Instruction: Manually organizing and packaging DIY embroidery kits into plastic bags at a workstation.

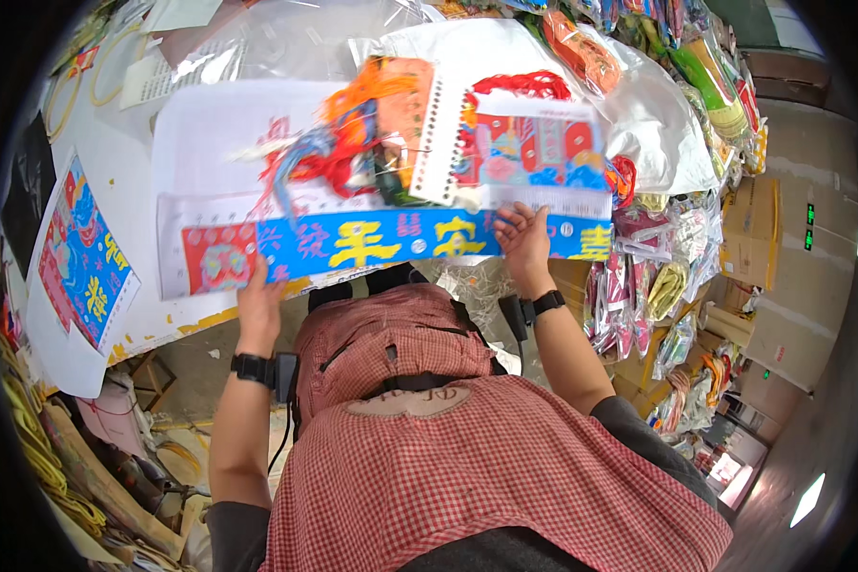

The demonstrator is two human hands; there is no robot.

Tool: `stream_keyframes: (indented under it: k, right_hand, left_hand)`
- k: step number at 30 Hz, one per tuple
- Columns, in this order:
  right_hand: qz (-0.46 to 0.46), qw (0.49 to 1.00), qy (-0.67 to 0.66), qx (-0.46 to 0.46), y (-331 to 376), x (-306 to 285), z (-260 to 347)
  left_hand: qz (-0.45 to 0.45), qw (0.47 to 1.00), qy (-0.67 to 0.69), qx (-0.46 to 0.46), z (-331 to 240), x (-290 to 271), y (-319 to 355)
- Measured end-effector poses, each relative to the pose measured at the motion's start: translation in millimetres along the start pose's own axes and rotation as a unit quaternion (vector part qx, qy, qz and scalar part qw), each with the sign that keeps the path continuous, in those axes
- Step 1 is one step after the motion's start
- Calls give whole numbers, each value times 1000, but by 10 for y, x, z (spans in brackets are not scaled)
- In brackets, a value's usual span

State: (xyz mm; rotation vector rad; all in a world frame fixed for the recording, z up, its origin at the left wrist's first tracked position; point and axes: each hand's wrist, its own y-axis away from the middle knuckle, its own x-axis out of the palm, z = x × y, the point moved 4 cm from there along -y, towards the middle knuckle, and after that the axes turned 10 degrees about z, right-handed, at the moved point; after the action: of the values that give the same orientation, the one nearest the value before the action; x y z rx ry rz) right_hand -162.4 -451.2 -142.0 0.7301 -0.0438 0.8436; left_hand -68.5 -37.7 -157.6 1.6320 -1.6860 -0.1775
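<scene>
A long printed cross-stitch cloth (419, 250) with a blue band, yellow characters and a red patch at its left end lies across the near side of the table. My left hand (259, 303) grips its lower edge near the red patch. Further right, my right hand (524, 236) holds the same cloth, its fingers curled over the printed face. On the cloth's upper part lie tangled embroidery threads (338, 143) in orange, red and blue. Beside them is a white card with punched holes (437, 143), next to an orange card (402, 105). A small colour-printed picture sheet (536, 148) lies right of these.
Another printed cloth (86, 248) hangs over the table's left edge. White plastic bags (653, 124) lie at the back right. Bagged bundles (643, 286) hang along the right side, with cardboard boxes (748, 229) beyond. Yellow cords (43, 458) are at the lower left.
</scene>
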Motion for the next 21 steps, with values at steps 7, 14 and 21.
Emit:
stream_keyframes:
  k: [7,14,21]
  right_hand:
    - [57,961,271,-2,-368,592,-31]
    - [19,666,727,-167,-436,1820,-362]
    - [125,704,690,-113,-685,1312,-50]
  left_hand:
    - [127,876,-327,-331,56,-361,382]
    - [142,839,-517,90,-39,450,-287]
    - [101,770,-572,264,-115,1207,-574]
